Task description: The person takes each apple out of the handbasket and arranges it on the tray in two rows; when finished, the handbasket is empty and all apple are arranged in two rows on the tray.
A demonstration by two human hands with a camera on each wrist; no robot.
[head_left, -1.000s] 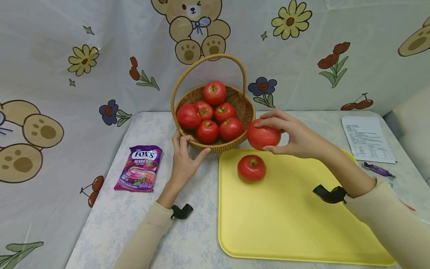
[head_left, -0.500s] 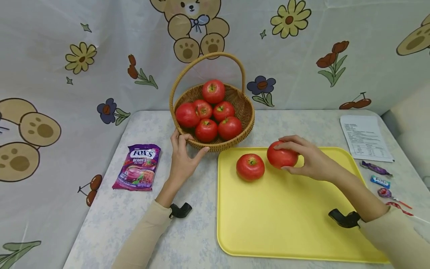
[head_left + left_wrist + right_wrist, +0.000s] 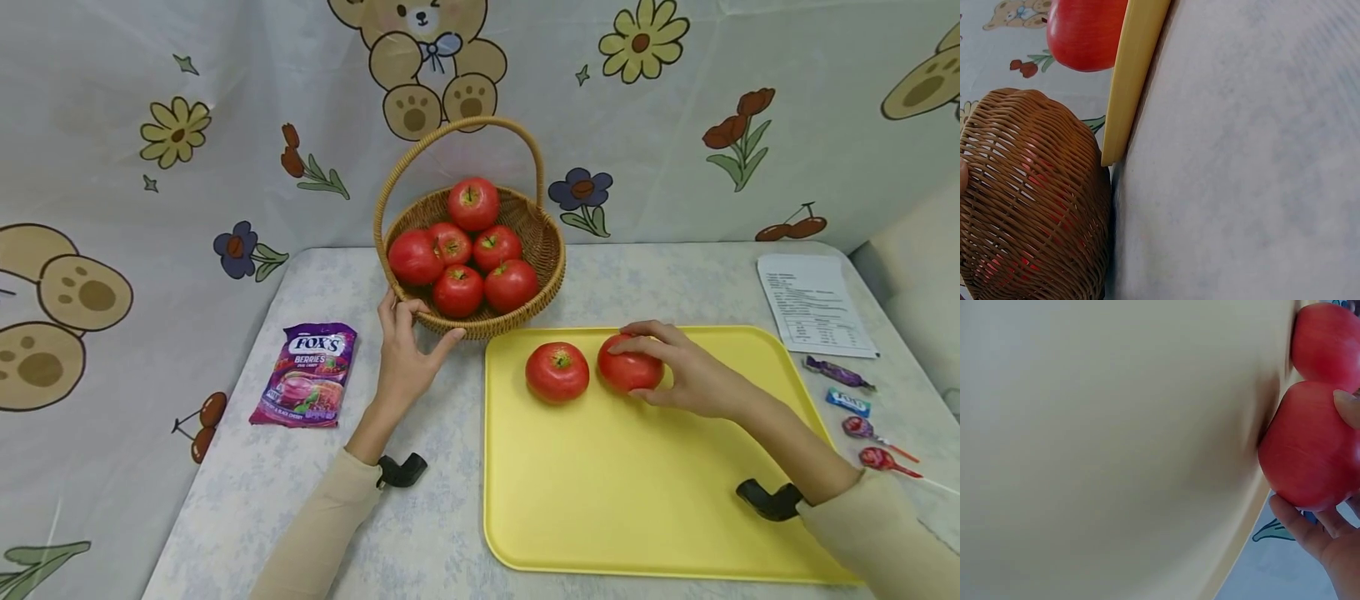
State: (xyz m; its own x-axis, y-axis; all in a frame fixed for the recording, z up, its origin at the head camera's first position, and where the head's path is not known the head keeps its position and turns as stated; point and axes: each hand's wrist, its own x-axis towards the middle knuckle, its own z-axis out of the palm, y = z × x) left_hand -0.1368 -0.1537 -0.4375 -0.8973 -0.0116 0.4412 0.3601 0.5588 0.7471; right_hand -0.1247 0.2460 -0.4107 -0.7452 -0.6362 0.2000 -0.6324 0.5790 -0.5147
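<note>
In the head view my right hand (image 3: 686, 375) grips a red apple (image 3: 626, 367) low over the yellow tray (image 3: 645, 500), thumb on the near side and fingers over the top. The right wrist view shows this apple (image 3: 1310, 447) right at the tray's surface, with fingers around it. Just left of it on the tray sits a second red apple (image 3: 557, 372). My left hand (image 3: 408, 354) holds the front left rim of a wicker basket (image 3: 551, 242), which leans toward me. Several red apples (image 3: 458, 291) lie inside. In the left wrist view the basket's woven side (image 3: 1035, 187) shows.
A purple candy bag (image 3: 307, 375) lies left of my left arm. Right of the tray are a printed sheet (image 3: 816, 304), wrapped candies (image 3: 847, 402) and lollipops (image 3: 873, 457). A patterned cloth (image 3: 660, 158) hangs behind the table.
My right hand has carried the apple from beside the basket rightward and down onto the tray, next to the other apple. My left hand stays at the basket rim.
</note>
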